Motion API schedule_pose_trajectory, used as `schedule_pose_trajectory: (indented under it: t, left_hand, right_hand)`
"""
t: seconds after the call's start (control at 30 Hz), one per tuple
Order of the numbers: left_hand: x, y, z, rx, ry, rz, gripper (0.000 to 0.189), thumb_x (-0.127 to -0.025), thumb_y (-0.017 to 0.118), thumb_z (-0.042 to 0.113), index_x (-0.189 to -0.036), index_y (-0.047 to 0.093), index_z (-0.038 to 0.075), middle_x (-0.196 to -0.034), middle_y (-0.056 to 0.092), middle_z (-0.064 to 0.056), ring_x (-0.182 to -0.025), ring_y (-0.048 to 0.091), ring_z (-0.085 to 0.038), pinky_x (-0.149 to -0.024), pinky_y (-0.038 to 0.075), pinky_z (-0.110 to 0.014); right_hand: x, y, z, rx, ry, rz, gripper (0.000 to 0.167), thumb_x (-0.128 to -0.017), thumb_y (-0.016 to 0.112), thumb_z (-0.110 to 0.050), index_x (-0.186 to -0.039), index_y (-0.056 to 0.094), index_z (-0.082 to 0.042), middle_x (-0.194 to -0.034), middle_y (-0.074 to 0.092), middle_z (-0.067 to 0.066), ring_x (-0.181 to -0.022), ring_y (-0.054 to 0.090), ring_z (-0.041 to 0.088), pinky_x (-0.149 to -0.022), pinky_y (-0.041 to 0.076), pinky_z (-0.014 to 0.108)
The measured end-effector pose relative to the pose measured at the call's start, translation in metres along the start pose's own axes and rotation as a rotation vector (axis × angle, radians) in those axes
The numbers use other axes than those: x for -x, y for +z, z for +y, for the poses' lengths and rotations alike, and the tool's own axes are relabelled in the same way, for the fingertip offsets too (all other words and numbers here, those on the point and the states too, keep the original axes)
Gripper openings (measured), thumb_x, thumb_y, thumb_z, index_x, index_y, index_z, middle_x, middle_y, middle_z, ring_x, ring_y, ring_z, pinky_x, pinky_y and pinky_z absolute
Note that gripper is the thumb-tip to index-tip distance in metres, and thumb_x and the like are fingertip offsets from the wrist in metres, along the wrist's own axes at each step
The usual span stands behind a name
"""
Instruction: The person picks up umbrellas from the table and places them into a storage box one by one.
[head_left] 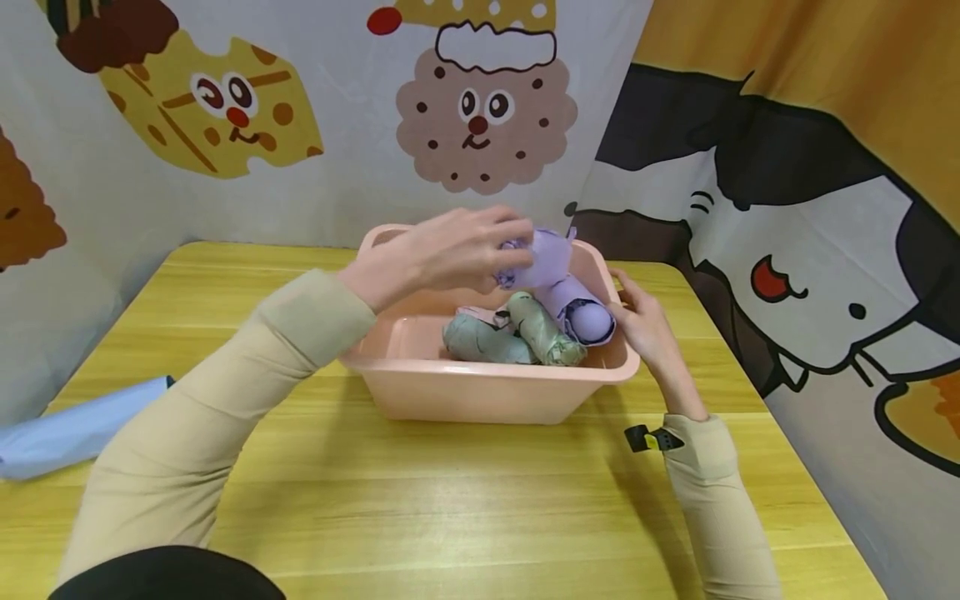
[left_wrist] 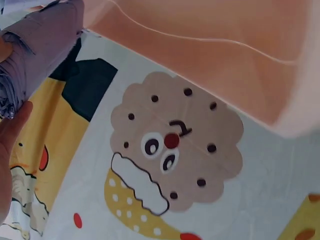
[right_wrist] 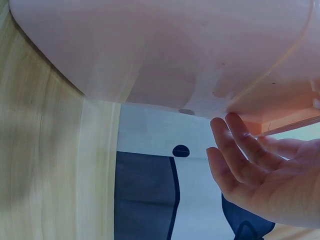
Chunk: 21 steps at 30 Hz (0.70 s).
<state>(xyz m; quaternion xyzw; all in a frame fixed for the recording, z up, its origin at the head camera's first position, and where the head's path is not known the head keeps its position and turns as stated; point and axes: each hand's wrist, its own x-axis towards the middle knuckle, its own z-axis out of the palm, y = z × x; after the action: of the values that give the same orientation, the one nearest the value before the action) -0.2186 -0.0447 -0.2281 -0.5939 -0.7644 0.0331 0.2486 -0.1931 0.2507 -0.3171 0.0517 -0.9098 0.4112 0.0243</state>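
My left hand (head_left: 468, 250) grips a crinkled purple roll (head_left: 550, 258) above the right half of a pink plastic basin (head_left: 480, 392). The layered end of this roll (left_wrist: 42, 50) shows between fingers in the left wrist view. Under it, inside the basin, lies a second purple roll (head_left: 573, 300) with a rounded end. Beside that are a pale green wrapped roll (head_left: 542, 325) and a grey-green one (head_left: 483, 337); a bit of pink wrapping shows behind. My right hand (head_left: 645, 321) rests at the basin's right rim, its loosely bent fingers against the outer wall (right_wrist: 150, 60); its thumb is hidden in the right wrist view.
A light blue roll (head_left: 82, 425) lies on the wood-grain table (head_left: 450, 500) at the left, partly behind my left sleeve. Cartoon-printed curtains (head_left: 337, 108) hang close behind the table and along its right side. A dark strap (head_left: 654, 439) circles my right wrist.
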Motion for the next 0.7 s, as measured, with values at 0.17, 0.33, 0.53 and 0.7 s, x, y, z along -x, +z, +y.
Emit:
schedule_pose_trajectory:
  t: [0.17, 0.33, 0.53, 0.7]
  left_hand:
    - [-0.010, 0.003, -0.002, 0.089, -0.035, -0.023, 0.033, -0.078, 0.069, 0.011, -0.111, 0.063, 0.009, -0.119, 0.057, -0.013, -0.113, 0.054, -0.030, -0.087, 0.055, -0.036]
    - [-0.013, 0.008, -0.003, 0.112, -0.048, -0.052, 0.035, -0.078, 0.071, 0.015, -0.113, 0.064, 0.011, -0.119, 0.058, -0.012, -0.113, 0.054, -0.029, -0.092, 0.053, -0.036]
    - [-0.015, 0.008, -0.001, 0.122, -0.056, -0.128, 0.038, -0.082, 0.071, 0.020, -0.118, 0.063, 0.013, -0.127, 0.058, -0.012, -0.117, 0.056, -0.030, -0.094, 0.052, -0.039]
    - [-0.015, 0.006, 0.001, 0.107, -0.067, -0.176, 0.038, -0.082, 0.073, 0.023, -0.118, 0.064, 0.014, -0.129, 0.059, -0.011, -0.115, 0.059, -0.029, -0.093, 0.053, -0.040]
  right_hand:
    - [0.000, 0.000, -0.001, 0.010, -0.006, 0.007, 0.052, -0.096, 0.044, -0.017, -0.147, 0.034, -0.015, -0.122, 0.057, 0.030, -0.106, 0.059, 0.039, -0.092, 0.049, 0.051]
    - [-0.001, -0.001, -0.001, 0.010, -0.007, 0.016, 0.052, -0.095, 0.043, -0.016, -0.147, 0.035, -0.014, -0.120, 0.058, 0.030, -0.105, 0.060, 0.038, -0.090, 0.050, 0.049]
    - [-0.001, -0.001, -0.001, 0.015, -0.008, 0.022, 0.050, -0.096, 0.043, -0.017, -0.146, 0.036, -0.014, -0.119, 0.058, 0.030, -0.103, 0.060, 0.038, -0.090, 0.050, 0.048]
    - [-0.001, 0.000, -0.001, 0.016, -0.005, 0.021, 0.051, -0.096, 0.044, -0.017, -0.146, 0.036, -0.015, -0.119, 0.058, 0.029, -0.103, 0.060, 0.038, -0.089, 0.050, 0.049]
